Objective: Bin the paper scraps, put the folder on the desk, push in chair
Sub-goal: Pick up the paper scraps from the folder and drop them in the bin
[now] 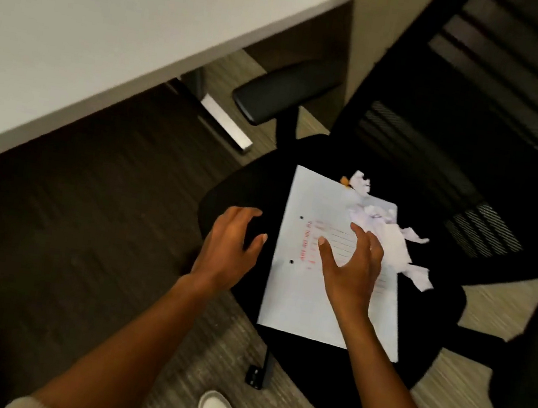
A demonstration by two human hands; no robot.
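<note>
On the black chair seat (417, 321) lies the folder (312, 279) with paper scraps (390, 241) over its far corner, both hands spread and empty above it, so the right hand (352, 267) should gather every crumpled piece before lifting anything.

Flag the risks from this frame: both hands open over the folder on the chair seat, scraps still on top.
1. Crumpled paper scraps lie on the folder and past its far edge; lifting the folder first would likely spill them onto the chair seat or floor.
2. The right hand looks set for the scraps, the left hand is off the folder; an unpinned folder could slide on a sweep.
</note>
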